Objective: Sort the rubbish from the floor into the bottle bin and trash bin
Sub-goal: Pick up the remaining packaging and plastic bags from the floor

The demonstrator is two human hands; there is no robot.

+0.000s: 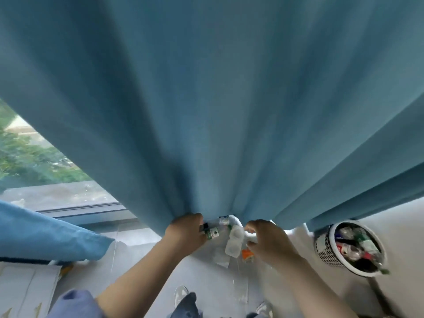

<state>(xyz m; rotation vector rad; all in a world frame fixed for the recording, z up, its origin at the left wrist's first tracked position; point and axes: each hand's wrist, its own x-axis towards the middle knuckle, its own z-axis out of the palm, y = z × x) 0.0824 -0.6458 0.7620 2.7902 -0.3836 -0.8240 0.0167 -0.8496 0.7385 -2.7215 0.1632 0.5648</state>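
My left hand (184, 232) grips a small bottle with a green label and dark cap (210, 232) just under the hem of the blue curtain. My right hand (267, 241) reaches in beside it with curled fingers, next to a clear crumpled plastic bottle (234, 242) and an orange scrap (246, 254) on the floor; whether it holds anything is not visible. Another small bottle with a blue-white label (224, 220) lies by the curtain edge. A white mesh bin (325, 249) filled with bottles stands at the right.
The blue curtain (206, 99) hangs in front and fills most of the view. A window (34, 161) shows at the left, with a blue cushion (46, 235) below it. Transparent wrappers (239, 288) lie on the pale floor near my feet.
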